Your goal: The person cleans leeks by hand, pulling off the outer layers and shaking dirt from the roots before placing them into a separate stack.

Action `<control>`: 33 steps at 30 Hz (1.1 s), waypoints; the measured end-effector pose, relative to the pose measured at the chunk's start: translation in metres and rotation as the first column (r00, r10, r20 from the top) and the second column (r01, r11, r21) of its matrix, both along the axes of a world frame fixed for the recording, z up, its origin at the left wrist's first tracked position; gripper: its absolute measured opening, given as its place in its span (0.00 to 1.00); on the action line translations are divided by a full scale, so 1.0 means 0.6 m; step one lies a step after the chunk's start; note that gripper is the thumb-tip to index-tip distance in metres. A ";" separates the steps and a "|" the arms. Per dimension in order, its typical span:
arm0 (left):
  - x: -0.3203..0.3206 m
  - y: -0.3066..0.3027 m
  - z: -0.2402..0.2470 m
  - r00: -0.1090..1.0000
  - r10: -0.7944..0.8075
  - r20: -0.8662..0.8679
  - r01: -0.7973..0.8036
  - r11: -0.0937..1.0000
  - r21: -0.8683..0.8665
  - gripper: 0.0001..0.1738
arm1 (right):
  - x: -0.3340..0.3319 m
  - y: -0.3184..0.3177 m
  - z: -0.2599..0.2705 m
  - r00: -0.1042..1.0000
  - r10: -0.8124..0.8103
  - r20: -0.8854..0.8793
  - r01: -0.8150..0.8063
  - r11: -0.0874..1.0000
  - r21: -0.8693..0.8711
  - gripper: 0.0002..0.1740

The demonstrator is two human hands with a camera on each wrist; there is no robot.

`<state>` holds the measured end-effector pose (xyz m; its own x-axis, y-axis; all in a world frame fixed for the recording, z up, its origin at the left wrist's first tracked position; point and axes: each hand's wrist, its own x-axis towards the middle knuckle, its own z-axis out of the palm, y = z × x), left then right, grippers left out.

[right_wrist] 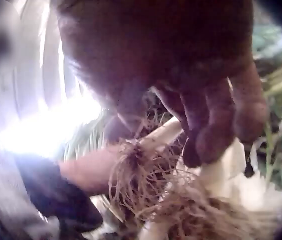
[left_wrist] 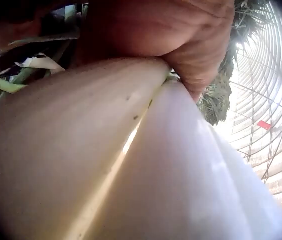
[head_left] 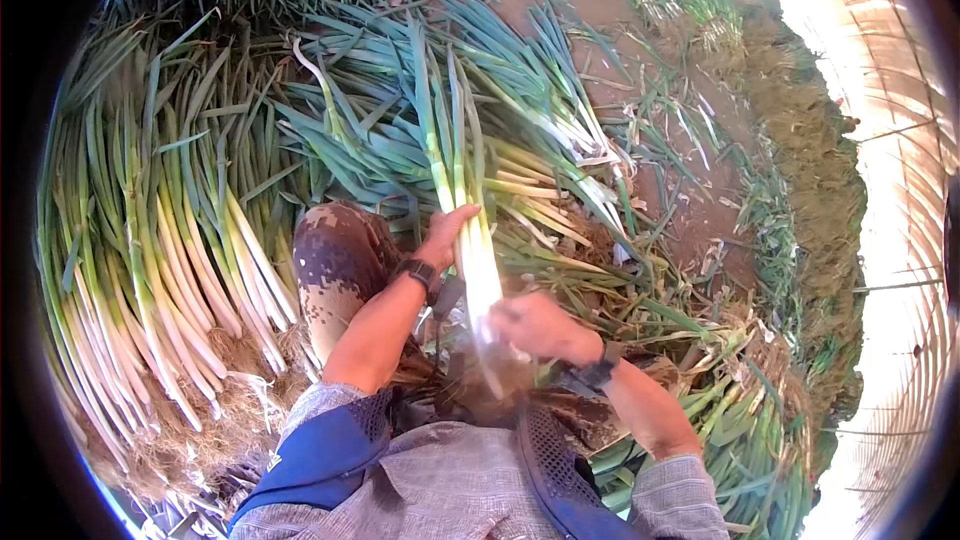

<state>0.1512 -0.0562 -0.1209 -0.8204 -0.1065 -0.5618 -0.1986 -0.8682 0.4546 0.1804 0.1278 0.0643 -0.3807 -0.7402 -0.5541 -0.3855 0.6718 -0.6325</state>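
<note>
My left hand [head_left: 443, 238] grips a small bunch of long green onions [head_left: 462, 175] around the middle, green leaves pointing away and white ends toward me. Seen from the left wrist, the thick white stalks [left_wrist: 171, 150] fill the picture below the left palm [left_wrist: 181, 30]. Farther down, my right hand [head_left: 545, 328], blurred in the head view, is at the white lower stalks. In the right wrist view its fingers [right_wrist: 213, 120] curl over a pale stalk [right_wrist: 163, 134], close by the tangled roots [right_wrist: 136, 170]. Loose, torn white skin [right_wrist: 256, 192] shows beside them.
Rows of green onions [head_left: 190, 260] with roots lie at the left. More green onions [head_left: 530, 70] are heaped ahead, and trimmed leaves [head_left: 750, 430] pile up at the right. My knee [head_left: 340, 250] stands beside the left arm. A ribbed translucent wall [head_left: 905, 220] curves along the right.
</note>
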 end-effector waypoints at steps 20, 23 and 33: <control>0.004 0.005 -0.015 0.998 -0.050 -0.047 0.047 0.997 -0.061 0.16 | -0.064 0.023 -0.125 0.880 -0.149 -0.450 0.086 0.984 -0.158 0.18; 0.005 0.009 -0.025 0.999 -0.041 -0.012 0.039 0.993 -0.109 0.17 | -0.047 0.020 -0.137 0.898 -0.220 -0.381 0.146 0.966 -0.213 0.20; 0.011 -0.001 -0.134 0.954 -0.291 0.079 0.275 0.735 -0.620 0.19 | -0.072 0.012 -0.194 0.824 -0.564 -0.050 0.475 0.737 -0.482 0.12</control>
<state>0.1578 -0.0570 -0.2012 -0.8802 -0.1839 -0.4374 -0.3729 -0.3019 0.8774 0.1373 0.1351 -0.0522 -0.8364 -0.5372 -0.1088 -0.1944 0.4762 -0.8576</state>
